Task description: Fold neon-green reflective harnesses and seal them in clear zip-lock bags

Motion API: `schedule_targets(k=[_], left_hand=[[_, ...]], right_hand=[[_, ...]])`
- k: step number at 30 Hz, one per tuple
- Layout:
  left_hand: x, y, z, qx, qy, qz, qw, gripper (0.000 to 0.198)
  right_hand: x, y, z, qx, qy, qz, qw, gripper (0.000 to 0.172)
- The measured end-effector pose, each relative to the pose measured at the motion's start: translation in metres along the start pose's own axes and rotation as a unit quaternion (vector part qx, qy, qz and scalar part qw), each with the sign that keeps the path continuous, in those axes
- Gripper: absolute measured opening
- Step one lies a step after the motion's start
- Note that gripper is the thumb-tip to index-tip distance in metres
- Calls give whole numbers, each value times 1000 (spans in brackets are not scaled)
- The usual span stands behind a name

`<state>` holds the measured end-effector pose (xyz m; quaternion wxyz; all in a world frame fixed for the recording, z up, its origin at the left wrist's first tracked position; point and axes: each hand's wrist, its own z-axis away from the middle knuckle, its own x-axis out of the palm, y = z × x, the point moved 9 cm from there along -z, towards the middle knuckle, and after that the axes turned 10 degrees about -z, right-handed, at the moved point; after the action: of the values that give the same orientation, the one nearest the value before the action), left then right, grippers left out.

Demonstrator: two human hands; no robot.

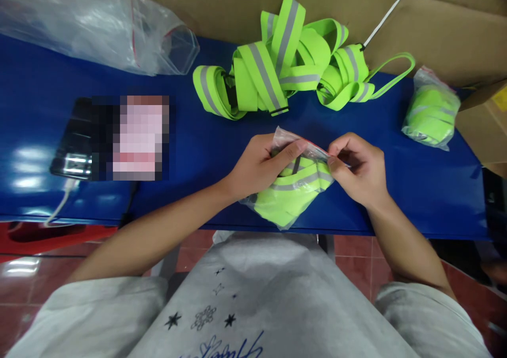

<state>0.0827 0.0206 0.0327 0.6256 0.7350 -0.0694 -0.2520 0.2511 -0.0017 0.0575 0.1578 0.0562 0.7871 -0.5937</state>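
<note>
A small clear zip bag (290,194) stuffed with a folded neon-green reflective strap lies at the front edge of the blue table (206,141). My left hand (259,163) grips the bag's left side, thumb pressed along its red-lined top. My right hand (358,167) pinches the right end of that top edge. Both hands are closed on the bag.
A pile of loose neon-green reflective straps (289,67) lies behind the hands. A filled bag of straps (431,110) rests at the right. A stack of empty clear bags (99,22) sits back left, a phone (77,139) with a cable at left. Cardboard (396,25) lines the back.
</note>
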Motion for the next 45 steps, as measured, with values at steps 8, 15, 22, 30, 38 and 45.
schedule_targets(k=[8, 15, 22, 30, 38, 45], left_hand=[[0, -6, -1, -18, 1, 14, 1000, 49], [0, -6, -1, -13, 8, 14, 1000, 43], [1, -7, -2, -12, -4, 15, 1000, 46], [2, -8, -2, 0, -6, -7, 1000, 49], [4, -6, 0, 8, -18, -11, 1000, 45], [7, -5, 0, 17, -31, -25, 999, 46]], right_hand=[[5, -3, -1, -5, -13, 18, 1000, 8], [3, -11, 0, -44, -12, 49, 998, 8], [2, -8, 0, -40, -15, 62, 997, 7], [5, -13, 3, -76, -16, 84, 993, 10], [7, -2, 4, -25, -30, 31, 999, 14], [9, -3, 4, -19, -30, 24, 999, 14]])
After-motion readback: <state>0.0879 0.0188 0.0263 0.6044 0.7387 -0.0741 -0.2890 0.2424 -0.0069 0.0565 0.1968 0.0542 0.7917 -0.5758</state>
